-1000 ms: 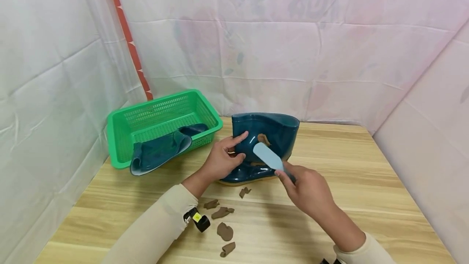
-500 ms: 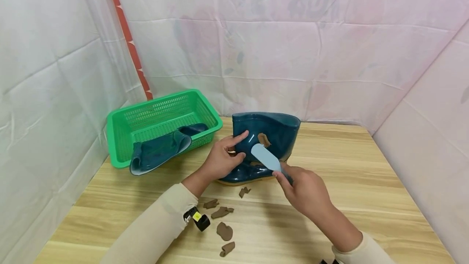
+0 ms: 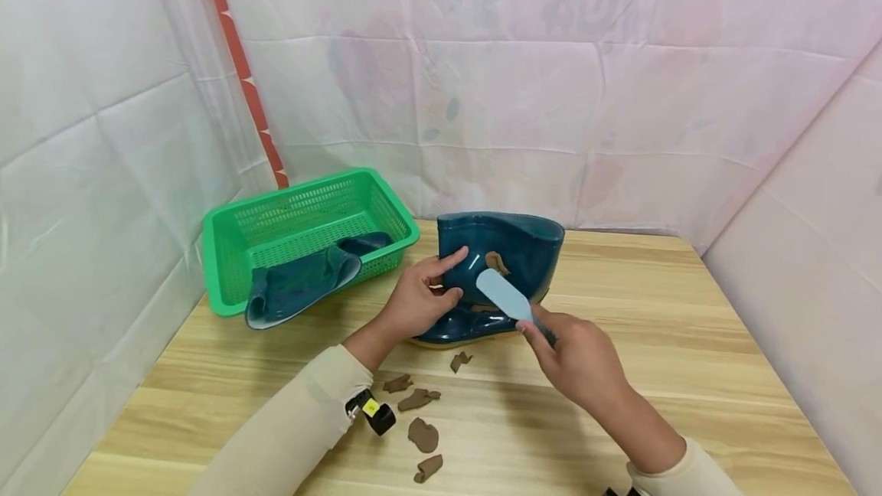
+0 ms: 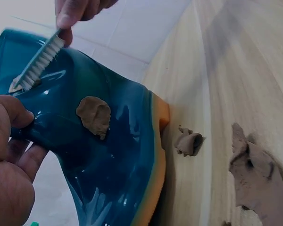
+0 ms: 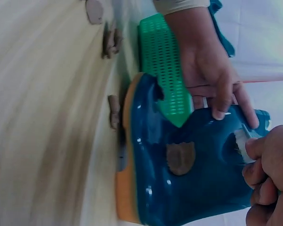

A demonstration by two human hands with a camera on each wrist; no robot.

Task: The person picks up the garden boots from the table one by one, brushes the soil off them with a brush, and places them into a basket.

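Note:
A dark teal rubber boot (image 3: 530,247) with an orange-tan sole stands upright on the table, toe to the left. My left hand (image 3: 416,295) grips its shaft, thumb and index finger on the near side, other fingers behind. In my right hand (image 3: 584,358) is a light blue scrubbing brush (image 3: 503,293), held by its handle. White bristles of the brush (image 4: 40,63) lie against the upper shaft, at a small brown clay-like patch (image 3: 493,260). Another brown patch (image 4: 94,116) sticks lower down, near the ankle.
Several brown clay-like scraps (image 3: 423,435) lie on the wooden table (image 3: 689,373) in front of the boot. At back left stands a green plastic basket (image 3: 211,259), with a second teal boot (image 3: 303,282) lying over its front rim. White sheeting (image 3: 510,98) encloses the table.
The right hand and brush shift slightly left, then slightly back right, across the boot's shaft. The left hand and boot stay in place.

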